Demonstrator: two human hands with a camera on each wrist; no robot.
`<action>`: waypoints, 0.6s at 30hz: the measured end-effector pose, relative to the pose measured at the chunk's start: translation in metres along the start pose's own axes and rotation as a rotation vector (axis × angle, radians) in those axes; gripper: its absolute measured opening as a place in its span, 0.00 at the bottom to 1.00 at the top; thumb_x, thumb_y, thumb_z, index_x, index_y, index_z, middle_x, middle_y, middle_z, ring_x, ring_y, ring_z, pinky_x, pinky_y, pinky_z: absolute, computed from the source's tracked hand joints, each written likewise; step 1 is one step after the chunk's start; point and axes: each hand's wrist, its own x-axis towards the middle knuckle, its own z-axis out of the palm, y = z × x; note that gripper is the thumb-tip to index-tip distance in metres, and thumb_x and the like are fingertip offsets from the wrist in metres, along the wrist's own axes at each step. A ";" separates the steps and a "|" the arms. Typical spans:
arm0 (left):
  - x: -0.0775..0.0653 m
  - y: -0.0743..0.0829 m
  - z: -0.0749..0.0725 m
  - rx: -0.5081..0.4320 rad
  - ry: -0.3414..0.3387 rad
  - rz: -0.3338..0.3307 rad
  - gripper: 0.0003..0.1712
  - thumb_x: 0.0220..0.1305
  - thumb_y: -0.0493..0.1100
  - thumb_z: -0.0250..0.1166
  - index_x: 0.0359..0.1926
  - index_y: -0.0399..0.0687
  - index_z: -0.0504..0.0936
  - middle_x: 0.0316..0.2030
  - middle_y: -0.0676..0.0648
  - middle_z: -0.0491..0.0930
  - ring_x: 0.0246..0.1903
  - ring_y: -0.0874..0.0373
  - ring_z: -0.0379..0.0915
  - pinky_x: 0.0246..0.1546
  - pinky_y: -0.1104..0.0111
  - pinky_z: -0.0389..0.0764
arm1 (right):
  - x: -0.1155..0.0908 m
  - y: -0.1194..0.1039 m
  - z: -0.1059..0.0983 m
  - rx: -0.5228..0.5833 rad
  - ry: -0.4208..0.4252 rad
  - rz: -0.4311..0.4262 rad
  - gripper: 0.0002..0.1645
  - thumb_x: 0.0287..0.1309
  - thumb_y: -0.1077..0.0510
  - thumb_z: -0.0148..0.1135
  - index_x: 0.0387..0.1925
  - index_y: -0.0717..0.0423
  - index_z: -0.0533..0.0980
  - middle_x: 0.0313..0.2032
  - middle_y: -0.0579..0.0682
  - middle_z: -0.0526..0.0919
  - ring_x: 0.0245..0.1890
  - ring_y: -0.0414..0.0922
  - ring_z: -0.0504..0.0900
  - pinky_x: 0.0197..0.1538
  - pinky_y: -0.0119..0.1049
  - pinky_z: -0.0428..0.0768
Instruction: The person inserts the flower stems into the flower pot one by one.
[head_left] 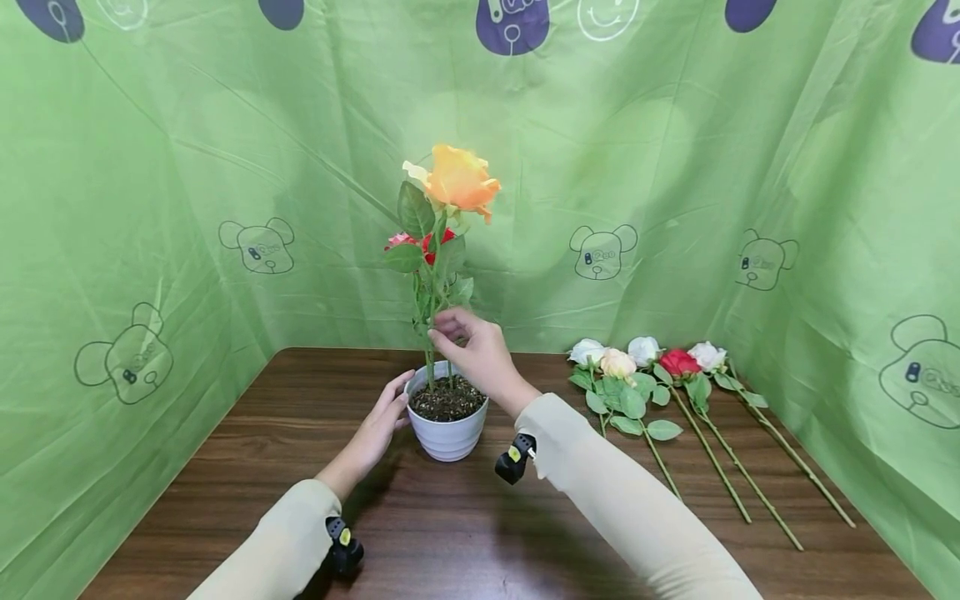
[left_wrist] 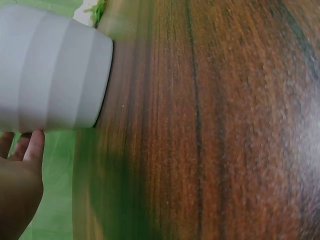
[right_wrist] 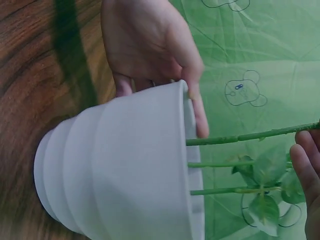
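Head view: the right hand (head_left: pixel 476 346) pinches the stem (right_wrist: pixel 240 137) of a tall orange rose (head_left: pixel 459 179) between thumb and fingertips, a narrow grip set some way above the rim of a ribbed pale-grey flowerpot (head_left: pixel 447 437). The left hand (head_left: pixel 384 418) lies against the left side of that pot, its fingers fairly straight and spread along the outer wall. In the right wrist view the left thumb reaches the rim, and in the left wrist view its fingertips touch the banded wall.

The orange rose stands nearly upright over the pot, its bloom full and wide, with paler, yellowish petals at the left edge and green leaves (head_left: pixel 415 208) below the head. Its stem runs down to the dark, speckled soil (head_left: pixel 446 406) toward the pot's left side. Two other green stems rise beside it, and behind the leaves show a red bloom (head_left: pixel 437 244) and a pink-edged bloom (head_left: pixel 401 240), both partly hidden and lower than the orange one.

The pot sits upright on the brown wood-grain surface (head_left: pixel 442 533). Well to its right, a red rose (head_left: pixel 678 362), a peach rose (head_left: pixel 618 364) and three whitish roses (head_left: pixel 707 357) lie with their stems pointing toward the person.
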 end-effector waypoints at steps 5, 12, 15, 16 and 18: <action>0.000 -0.001 0.000 -0.005 -0.005 0.020 0.28 0.82 0.44 0.39 0.77 0.40 0.52 0.70 0.31 0.56 0.68 0.35 0.56 0.65 0.42 0.65 | 0.000 0.003 0.011 0.003 -0.004 0.006 0.11 0.66 0.57 0.66 0.48 0.55 0.81 0.37 0.44 0.87 0.34 0.35 0.83 0.38 0.32 0.82; 0.000 -0.003 -0.001 -0.005 -0.018 0.034 0.28 0.83 0.45 0.38 0.77 0.41 0.51 0.70 0.31 0.56 0.69 0.35 0.55 0.65 0.39 0.63 | 0.001 0.006 0.020 0.007 -0.007 0.004 0.10 0.65 0.57 0.66 0.47 0.54 0.82 0.36 0.44 0.88 0.34 0.35 0.83 0.38 0.31 0.82; -0.001 -0.003 -0.001 -0.008 -0.014 0.041 0.28 0.83 0.45 0.38 0.77 0.41 0.52 0.70 0.31 0.56 0.69 0.35 0.54 0.65 0.40 0.63 | 0.000 0.008 0.022 0.006 -0.009 0.013 0.11 0.65 0.57 0.66 0.47 0.54 0.82 0.37 0.44 0.88 0.34 0.35 0.83 0.38 0.31 0.82; -0.001 -0.003 -0.001 -0.008 -0.012 0.042 0.28 0.83 0.44 0.38 0.77 0.41 0.52 0.70 0.31 0.56 0.69 0.35 0.55 0.65 0.40 0.63 | 0.000 0.009 0.023 0.007 -0.010 0.020 0.11 0.65 0.57 0.66 0.48 0.54 0.82 0.37 0.44 0.88 0.34 0.35 0.83 0.38 0.31 0.82; -0.001 -0.003 -0.001 -0.006 -0.009 0.041 0.28 0.83 0.44 0.38 0.77 0.41 0.52 0.70 0.30 0.57 0.69 0.35 0.55 0.65 0.41 0.64 | 0.000 0.010 0.024 0.002 -0.014 0.034 0.12 0.65 0.57 0.66 0.48 0.56 0.82 0.37 0.44 0.87 0.35 0.36 0.83 0.38 0.31 0.82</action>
